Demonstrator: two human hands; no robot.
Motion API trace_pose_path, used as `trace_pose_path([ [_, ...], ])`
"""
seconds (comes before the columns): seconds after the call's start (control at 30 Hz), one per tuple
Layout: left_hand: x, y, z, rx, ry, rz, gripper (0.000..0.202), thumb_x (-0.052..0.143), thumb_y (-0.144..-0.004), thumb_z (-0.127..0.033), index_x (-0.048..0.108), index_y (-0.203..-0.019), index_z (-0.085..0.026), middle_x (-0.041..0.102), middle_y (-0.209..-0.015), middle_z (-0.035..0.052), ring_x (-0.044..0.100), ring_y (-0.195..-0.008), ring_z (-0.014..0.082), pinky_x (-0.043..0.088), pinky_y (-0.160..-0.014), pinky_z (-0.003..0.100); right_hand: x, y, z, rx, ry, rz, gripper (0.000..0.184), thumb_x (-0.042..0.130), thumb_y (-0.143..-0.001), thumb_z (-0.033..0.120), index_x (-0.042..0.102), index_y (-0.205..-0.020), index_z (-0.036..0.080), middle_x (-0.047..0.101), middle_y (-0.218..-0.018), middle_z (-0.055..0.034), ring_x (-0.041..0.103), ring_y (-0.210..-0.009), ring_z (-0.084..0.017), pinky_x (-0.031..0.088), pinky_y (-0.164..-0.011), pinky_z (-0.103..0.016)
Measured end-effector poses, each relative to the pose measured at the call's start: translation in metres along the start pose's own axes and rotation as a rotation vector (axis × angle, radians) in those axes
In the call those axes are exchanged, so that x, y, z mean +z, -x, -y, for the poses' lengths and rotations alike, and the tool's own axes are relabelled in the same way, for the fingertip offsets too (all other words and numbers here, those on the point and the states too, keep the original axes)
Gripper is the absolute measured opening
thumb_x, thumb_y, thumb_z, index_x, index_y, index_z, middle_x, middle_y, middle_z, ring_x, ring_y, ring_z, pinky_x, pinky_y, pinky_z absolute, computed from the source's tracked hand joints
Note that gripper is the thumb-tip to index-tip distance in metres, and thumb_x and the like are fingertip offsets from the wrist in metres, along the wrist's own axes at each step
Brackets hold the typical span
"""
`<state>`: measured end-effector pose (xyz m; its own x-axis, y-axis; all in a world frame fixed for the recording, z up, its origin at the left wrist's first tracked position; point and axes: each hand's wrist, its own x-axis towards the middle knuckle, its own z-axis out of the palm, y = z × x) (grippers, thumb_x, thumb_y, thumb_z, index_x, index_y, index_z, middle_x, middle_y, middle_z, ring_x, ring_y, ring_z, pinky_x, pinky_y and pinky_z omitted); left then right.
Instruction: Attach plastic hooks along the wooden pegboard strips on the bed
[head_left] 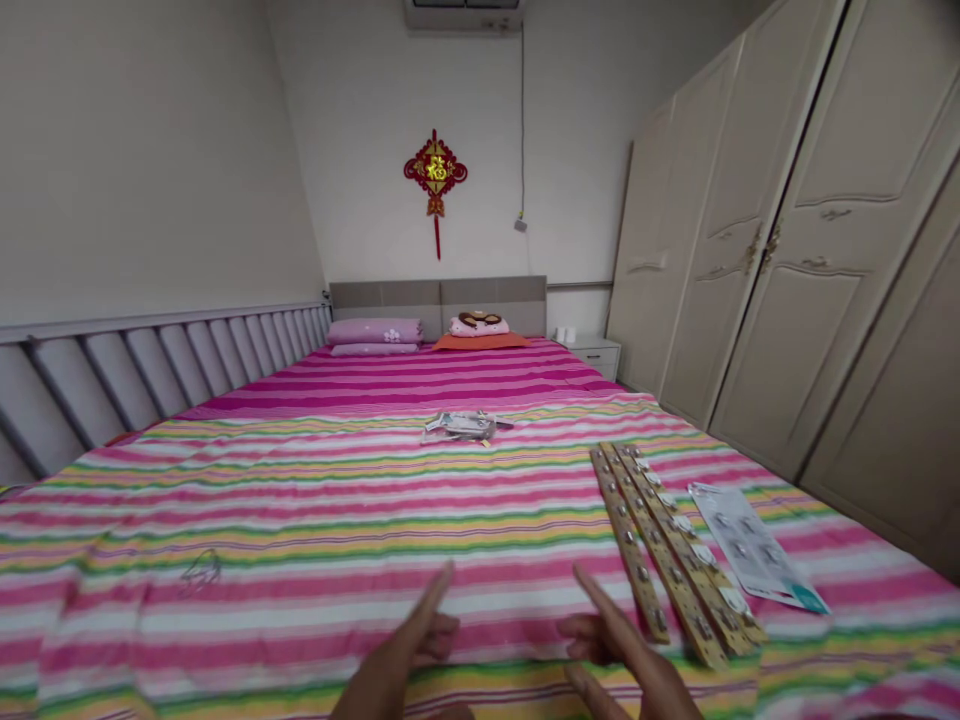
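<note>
My left hand [405,645] hovers over the striped bedspread [300,620] at the bottom middle, index finger stretched forward and the other visible fingers partly curled. Facing it, my right hand [626,650] has its index finger pointing forward too, with the thumb apart. Neither hand holds anything. Closest to my right hand lie several long, narrow wood-coloured strips [626,535] set with small metal pieces; white pieces run along the right-hand one. To their right is a clear blister pack [754,545] with round metal items inside.
Farther up the bed lies a clear plastic packet [461,427] with small items. A thin, tangled wire-like piece [202,568] rests at the left. Folded bedding [375,335] lies by the headboard [390,293]. A slatted rail [172,355] borders the left, wardrobes [810,270] the right.
</note>
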<state>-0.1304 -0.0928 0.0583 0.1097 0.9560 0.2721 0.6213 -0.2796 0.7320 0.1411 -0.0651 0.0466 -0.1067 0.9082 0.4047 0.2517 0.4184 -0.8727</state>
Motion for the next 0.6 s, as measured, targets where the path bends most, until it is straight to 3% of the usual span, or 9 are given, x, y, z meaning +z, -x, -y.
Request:
trace_pose_path([
  [0.07, -0.016, -0.013, -0.031, 0.029, 0.068, -0.241, 0.094, 0.065, -0.071, -0.046, 0.012, -0.146, -0.029, 0.067, -0.091, 0.0017, 0.063, -0.075, 0.0153, 0.053, -0.075, 0.030, -0.010, -0.020, 0.036, -0.128, 0.016, -0.092, 0.071, 0.057, -0.083, 0.029, 0.024, -0.145, 0.024, 0.070, -0.086, -0.0049, 0.065, -0.071, -0.016, 0.052, -0.069, -0.026],
  [0.13, -0.025, -0.020, -0.055, 0.041, 0.093, -0.418, 0.099, 0.066, -0.071, -0.045, 0.005, -0.147, -0.027, 0.063, -0.077, -0.0027, 0.060, -0.064, 0.0128, 0.053, -0.070, 0.029, -0.014, -0.033, 0.061, -0.246, 0.039, -0.227, 0.080, 0.058, -0.083, 0.025, 0.011, -0.148, 0.023, 0.066, -0.073, -0.0001, 0.062, -0.062, -0.014, 0.052, -0.065, -0.026],
  [0.23, -0.024, -0.020, -0.067, 0.025, 0.118, -0.563, 0.103, 0.067, -0.070, -0.047, 0.004, -0.147, -0.023, 0.055, -0.063, -0.0072, 0.053, -0.053, 0.0112, 0.052, -0.062, 0.027, -0.009, -0.041, 0.068, -0.315, 0.072, -0.314, 0.089, 0.059, -0.083, 0.023, -0.002, -0.148, 0.023, 0.058, -0.062, 0.0055, 0.056, -0.053, -0.013, 0.050, -0.059, -0.026],
  [0.37, -0.013, -0.016, -0.047, -0.062, 0.150, -0.587, 0.105, 0.067, -0.070, -0.049, 0.002, -0.147, -0.021, 0.047, -0.053, -0.0101, 0.048, -0.046, 0.0110, 0.049, -0.053, 0.024, 0.005, -0.041, 0.042, -0.214, 0.140, -0.305, 0.091, 0.059, -0.082, 0.027, -0.004, -0.147, 0.022, 0.049, -0.056, 0.0090, 0.048, -0.044, -0.012, 0.044, -0.048, -0.024],
  [0.6, -0.001, -0.016, 0.002, -0.255, 0.007, -0.464, 0.105, 0.064, -0.068, -0.049, 0.001, -0.147, -0.018, 0.039, -0.051, -0.0119, 0.042, -0.042, 0.0115, 0.038, -0.045, 0.022, 0.017, -0.037, -0.013, 0.108, 0.276, -0.158, 0.087, 0.053, -0.078, 0.023, 0.002, -0.148, 0.016, 0.039, -0.049, 0.0111, 0.043, -0.041, -0.014, 0.036, -0.045, -0.024],
])
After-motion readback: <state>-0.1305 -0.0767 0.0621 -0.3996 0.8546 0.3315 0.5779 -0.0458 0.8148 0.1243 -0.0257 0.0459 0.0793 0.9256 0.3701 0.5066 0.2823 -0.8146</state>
